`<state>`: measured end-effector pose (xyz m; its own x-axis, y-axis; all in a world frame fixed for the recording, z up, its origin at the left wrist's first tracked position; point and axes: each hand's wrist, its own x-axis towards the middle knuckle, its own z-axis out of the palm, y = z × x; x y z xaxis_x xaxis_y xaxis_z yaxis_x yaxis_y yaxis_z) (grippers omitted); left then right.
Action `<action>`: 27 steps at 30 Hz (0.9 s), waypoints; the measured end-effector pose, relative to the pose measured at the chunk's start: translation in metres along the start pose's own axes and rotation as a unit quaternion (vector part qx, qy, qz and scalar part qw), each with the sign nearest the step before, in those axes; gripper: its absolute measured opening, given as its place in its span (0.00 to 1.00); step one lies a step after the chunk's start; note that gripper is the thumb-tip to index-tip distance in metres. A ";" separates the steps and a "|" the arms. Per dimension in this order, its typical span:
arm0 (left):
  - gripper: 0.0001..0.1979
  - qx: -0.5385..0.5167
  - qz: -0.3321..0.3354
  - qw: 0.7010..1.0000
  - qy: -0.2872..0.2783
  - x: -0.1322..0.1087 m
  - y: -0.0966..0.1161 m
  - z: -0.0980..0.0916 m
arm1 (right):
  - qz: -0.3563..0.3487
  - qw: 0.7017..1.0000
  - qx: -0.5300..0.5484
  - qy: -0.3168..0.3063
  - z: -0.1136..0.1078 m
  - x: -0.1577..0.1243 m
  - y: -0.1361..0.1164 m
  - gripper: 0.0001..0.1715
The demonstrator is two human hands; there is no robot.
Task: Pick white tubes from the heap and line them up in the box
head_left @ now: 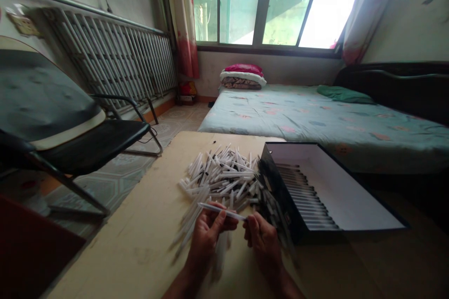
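My left hand (207, 231) and my right hand (260, 232) together hold one white pen (220, 210) level above the tan table (140, 243), the left pinching its body, the right at its right end. Just beyond the hands lies a heap of several white pens with dark tips (224, 177). To the right stands an open dark box with a white inside (336, 191); a row of pens (305, 196) lies along its left part. Motion blur smears the pens nearest my hands.
A black folding chair (87, 149) stands left of the table on the tiled floor. Behind the table is a bed with a light green sheet (315, 121), folded bedding and a window. A radiator runs along the left wall.
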<state>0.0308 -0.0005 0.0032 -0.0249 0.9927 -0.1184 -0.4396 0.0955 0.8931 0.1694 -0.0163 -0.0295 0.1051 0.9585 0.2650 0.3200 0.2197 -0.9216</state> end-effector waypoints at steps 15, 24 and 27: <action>0.10 0.020 0.009 1.000 -0.021 0.006 -0.008 -0.011 | -0.043 0.996 -0.059 -0.041 0.002 -0.001 0.002 0.12; 0.11 0.020 0.001 1.000 -0.023 0.007 -0.009 -0.013 | -0.039 0.995 -0.083 -0.047 0.003 -0.003 0.004 0.19; 0.10 0.016 0.005 1.000 -0.018 0.008 -0.009 -0.013 | -0.032 0.996 -0.065 -0.056 0.002 -0.001 0.003 0.13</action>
<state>0.0229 0.0052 -0.0114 0.0039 0.9957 -0.0929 -0.4100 0.0863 0.9080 0.1686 -0.0165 -0.0330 -0.0229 0.9593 0.2814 0.4432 0.2620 -0.8573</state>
